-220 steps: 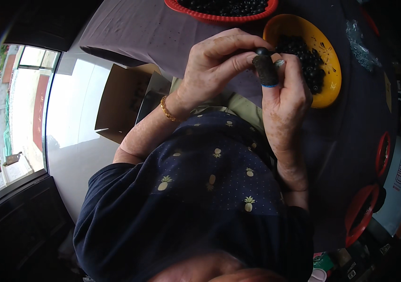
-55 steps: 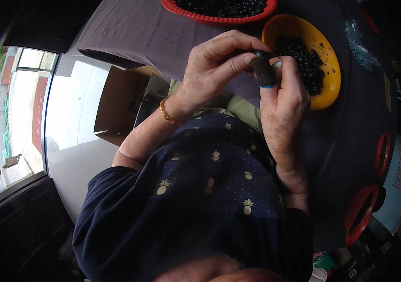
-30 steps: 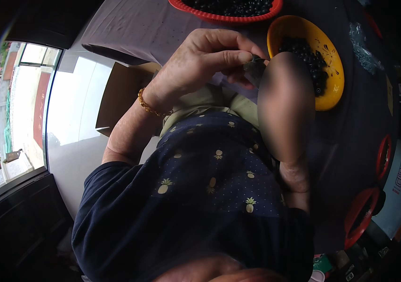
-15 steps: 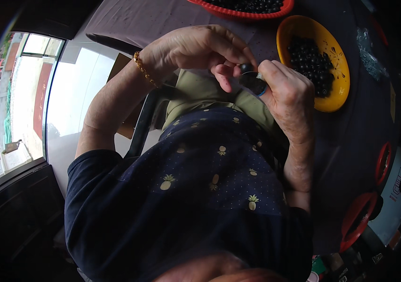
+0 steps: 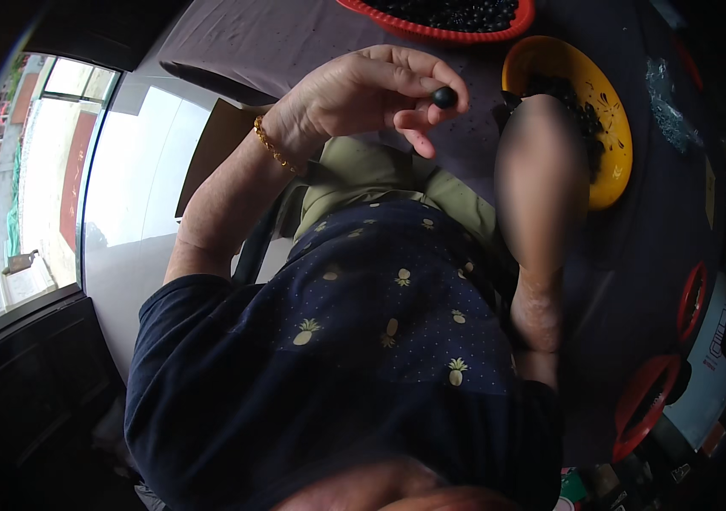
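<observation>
A round black berry-like ball (image 5: 444, 97) is pinched between the thumb and fingers of my left hand (image 5: 384, 85), its lower fingers curled loosely below. My left hand is raised over the table's near edge, above my lap. My right hand (image 5: 542, 175) is at the near left side of the yellow oval bowl (image 5: 621, 162), covering part of it. That hand is smeared, so its fingers and anything in them cannot be made out. Inside the bowl lies a heap of similar dark balls (image 5: 588, 123), with small dark scraps on its wall.
A red basket (image 5: 465, 36) of dark balls stands at the far edge of view. Crumpled clear plastic (image 5: 668, 102) lies right of the yellow bowl. Two red-rimmed containers (image 5: 648, 409) are at the lower right. A dark cloth (image 5: 610, 289) covers the table.
My right hand has moved away from my left, to the yellow bowl, taking the small dark, blue-edged thing out of clear view. My left hand still pinches the ball, now held slightly higher.
</observation>
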A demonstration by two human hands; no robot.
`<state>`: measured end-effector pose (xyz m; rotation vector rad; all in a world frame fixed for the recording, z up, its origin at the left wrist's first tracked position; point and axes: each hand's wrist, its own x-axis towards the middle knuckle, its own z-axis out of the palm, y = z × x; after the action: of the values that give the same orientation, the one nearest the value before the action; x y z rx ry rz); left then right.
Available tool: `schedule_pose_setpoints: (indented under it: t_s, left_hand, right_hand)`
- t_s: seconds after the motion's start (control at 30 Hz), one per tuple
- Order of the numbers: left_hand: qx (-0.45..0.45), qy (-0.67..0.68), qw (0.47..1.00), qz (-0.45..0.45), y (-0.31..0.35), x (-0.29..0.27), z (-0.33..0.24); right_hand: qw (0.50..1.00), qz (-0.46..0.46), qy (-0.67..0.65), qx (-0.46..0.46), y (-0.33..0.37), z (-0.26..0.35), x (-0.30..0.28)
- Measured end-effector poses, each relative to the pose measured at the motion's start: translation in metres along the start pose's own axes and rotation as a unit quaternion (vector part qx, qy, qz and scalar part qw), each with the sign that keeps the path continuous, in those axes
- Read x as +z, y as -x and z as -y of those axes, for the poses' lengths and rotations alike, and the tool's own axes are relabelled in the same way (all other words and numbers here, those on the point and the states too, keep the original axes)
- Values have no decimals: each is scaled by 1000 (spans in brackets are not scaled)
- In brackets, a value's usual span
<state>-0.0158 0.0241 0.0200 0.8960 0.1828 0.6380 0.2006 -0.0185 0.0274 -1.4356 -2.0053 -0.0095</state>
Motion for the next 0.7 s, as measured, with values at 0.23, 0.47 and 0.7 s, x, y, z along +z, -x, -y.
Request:
schedule_pose_setpoints:
  t_s: [0.23,0.47,0.7]
  left_hand:
    - [2,10,1000,-4,-4,6,-1]
    - [20,39,999,-17,-11,17,-2]
    - [59,-23,991,-114,-12,40,-4]
  right_hand:
    - [993,-74,-89,-15,-1,6,-5]
    - [958,-148,-138,-205,5,17,-10]
    - [959,-178,-102,-198,2,17,-9]
